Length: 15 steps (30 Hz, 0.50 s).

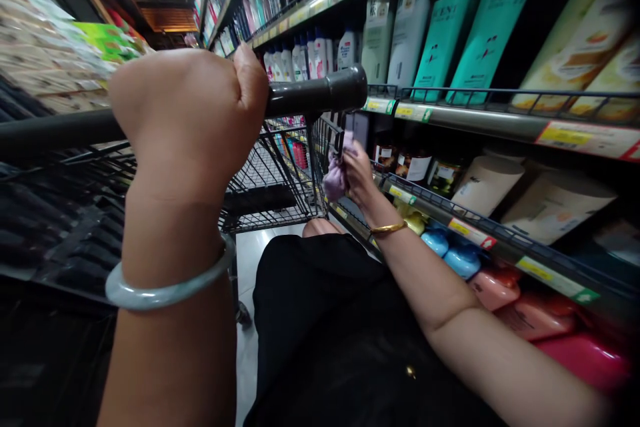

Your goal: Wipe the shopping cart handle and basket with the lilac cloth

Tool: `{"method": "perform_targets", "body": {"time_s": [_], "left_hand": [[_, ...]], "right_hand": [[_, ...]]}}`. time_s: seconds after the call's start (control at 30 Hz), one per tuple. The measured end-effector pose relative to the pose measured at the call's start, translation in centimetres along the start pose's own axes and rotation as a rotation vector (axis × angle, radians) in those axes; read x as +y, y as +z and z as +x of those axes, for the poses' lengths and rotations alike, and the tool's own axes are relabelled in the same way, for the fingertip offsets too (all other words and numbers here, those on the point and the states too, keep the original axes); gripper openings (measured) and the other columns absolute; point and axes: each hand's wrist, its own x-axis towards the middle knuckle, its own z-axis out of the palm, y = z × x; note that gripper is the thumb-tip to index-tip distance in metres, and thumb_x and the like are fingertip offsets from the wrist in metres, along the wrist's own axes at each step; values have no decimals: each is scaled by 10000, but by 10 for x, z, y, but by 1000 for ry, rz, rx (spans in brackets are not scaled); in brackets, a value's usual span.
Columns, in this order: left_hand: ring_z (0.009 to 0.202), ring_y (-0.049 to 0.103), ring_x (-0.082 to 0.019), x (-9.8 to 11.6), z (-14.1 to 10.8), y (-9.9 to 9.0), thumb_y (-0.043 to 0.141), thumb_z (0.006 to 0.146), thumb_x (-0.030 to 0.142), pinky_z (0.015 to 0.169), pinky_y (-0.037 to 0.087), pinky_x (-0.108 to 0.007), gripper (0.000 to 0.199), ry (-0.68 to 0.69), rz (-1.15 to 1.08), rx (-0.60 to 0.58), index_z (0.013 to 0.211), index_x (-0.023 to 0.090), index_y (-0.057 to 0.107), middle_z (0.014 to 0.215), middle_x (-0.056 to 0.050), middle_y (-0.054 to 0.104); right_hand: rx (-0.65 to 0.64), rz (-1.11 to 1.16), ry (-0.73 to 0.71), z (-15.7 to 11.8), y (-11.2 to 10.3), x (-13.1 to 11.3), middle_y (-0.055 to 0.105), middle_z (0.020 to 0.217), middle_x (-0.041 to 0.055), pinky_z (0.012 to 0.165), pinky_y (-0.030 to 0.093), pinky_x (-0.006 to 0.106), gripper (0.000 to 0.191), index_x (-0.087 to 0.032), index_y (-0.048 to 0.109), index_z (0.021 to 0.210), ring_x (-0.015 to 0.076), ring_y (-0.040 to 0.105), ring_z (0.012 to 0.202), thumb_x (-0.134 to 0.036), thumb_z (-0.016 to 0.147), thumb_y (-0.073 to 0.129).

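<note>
My left hand is wrapped round the dark handle bar of a shopping cart, with a pale bangle on the wrist. Lower and to the right, my right hand is closed on a crumpled light purple cloth, beside the right side of the wire cart basket. A dark strip lies by the cloth; I cannot make out whether it belongs to the cart. The fingertips of both hands are partly hidden.
Shelves with turquoise pump bottles, jars and shampoo bottles run close along the right, behind a wire shelf rail. Blurred stacked goods stand on the left. Tiled floor shows under the cart.
</note>
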Motion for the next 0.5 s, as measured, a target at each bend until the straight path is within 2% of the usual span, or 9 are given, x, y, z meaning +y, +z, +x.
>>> {"method": "perform_targets", "body": {"time_s": [0.07, 0.13, 0.23, 0.3, 0.4, 0.5], "left_hand": [[1276, 572, -472, 0, 0, 0, 146, 962, 636, 1018, 387, -614, 828, -9, -15, -12, 1234, 177, 779, 1210, -198, 731], [1285, 572, -483, 2, -1, -1, 133, 968, 613, 1015, 397, -616, 831, 2, 18, -20, 1239, 160, 774, 1217, -212, 723], [1249, 598, -516, 6, -2, -2, 78, 989, 527, 926, 454, -630, 864, 52, 126, -3, 1228, 41, 750, 1167, -258, 716], [1220, 613, -528, 8, -2, -2, 77, 994, 479, 873, 474, -626, 849, 58, 168, 19, 1213, 1, 744, 1142, -274, 718], [1227, 613, -516, 7, -2, -1, 82, 997, 502, 849, 459, -625, 837, 44, 175, 7, 1257, 63, 745, 1192, -276, 715], [1214, 624, -506, 4, -2, 0, 49, 1000, 531, 829, 458, -615, 870, 70, 178, -4, 1255, 79, 747, 1197, -278, 714]], "right_hand": [[-49, -32, 53, 2, -6, 8, 653, 865, -14, 811, 544, 302, 416, -230, 595, 965, 160, 621, 830, -489, 695, 777], [-47, -88, -11, 10, -9, 2, 652, 853, -15, 847, 539, 315, 352, -221, 601, 928, 164, 620, 856, -470, 728, 750], [11, -116, -182, 35, -4, -16, 663, 940, -5, 916, 527, 325, 269, -206, 618, 991, 165, 629, 953, -415, 823, 635], [10, -122, -233, 48, 4, -22, 659, 1010, 2, 938, 522, 334, 277, -206, 622, 1064, 170, 633, 1031, -398, 869, 582], [-3, -125, -136, 41, 9, -13, 667, 1028, 10, 903, 541, 338, 326, -227, 610, 1124, 189, 636, 1071, -438, 876, 625], [-10, -122, 91, 5, 4, 7, 687, 951, 21, 823, 561, 307, 402, -233, 606, 1118, 195, 644, 1007, -470, 818, 728]]}}
